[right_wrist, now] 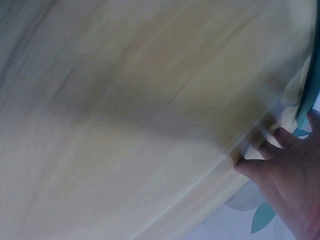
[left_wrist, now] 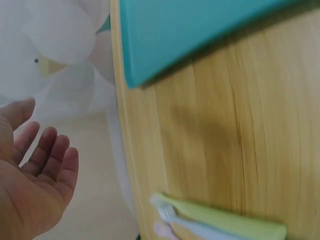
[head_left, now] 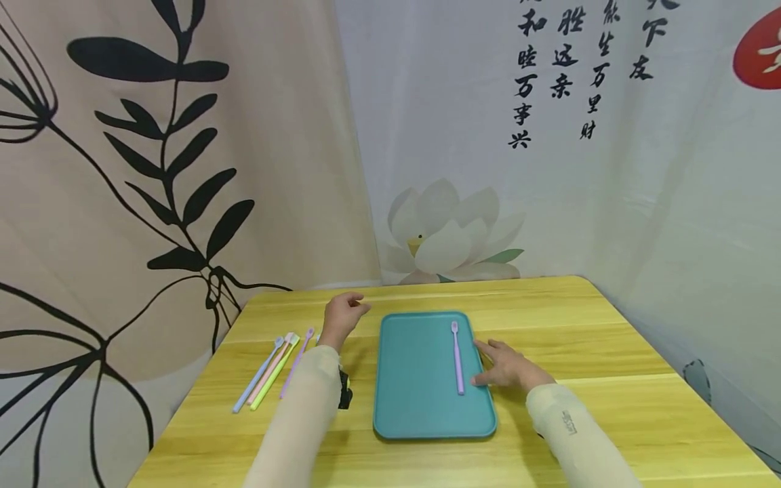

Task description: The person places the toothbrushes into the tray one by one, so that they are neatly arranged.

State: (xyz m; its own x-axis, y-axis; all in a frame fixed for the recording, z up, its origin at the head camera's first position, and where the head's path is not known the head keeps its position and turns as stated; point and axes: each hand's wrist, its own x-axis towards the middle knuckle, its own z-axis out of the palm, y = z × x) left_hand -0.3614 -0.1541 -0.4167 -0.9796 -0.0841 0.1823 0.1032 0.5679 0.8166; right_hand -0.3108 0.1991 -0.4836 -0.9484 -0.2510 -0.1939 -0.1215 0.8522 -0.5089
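Note:
A teal tray (head_left: 415, 379) lies on the wooden table, with a purple toothbrush (head_left: 457, 359) along its right side. My right hand (head_left: 509, 367) is at the tray's right edge, thumb and fingers spread; in the right wrist view, the fingers (right_wrist: 267, 150) reach down near the table beside the tray rim. Left of the tray and above the table, my left hand (head_left: 344, 318) holds nothing, its fingers loosely bent. By my left forearm lie a blue toothbrush (head_left: 259, 374), a pink one, a yellow-green one (head_left: 274, 373) and another purple one (head_left: 297, 362). The sleeve partly hides something behind it.
The wooden table (head_left: 610, 407) ends at a hanging cloth (head_left: 293, 169) printed with plants, a lotus and writing. A black wrist device (head_left: 345, 390) shows at my left sleeve.

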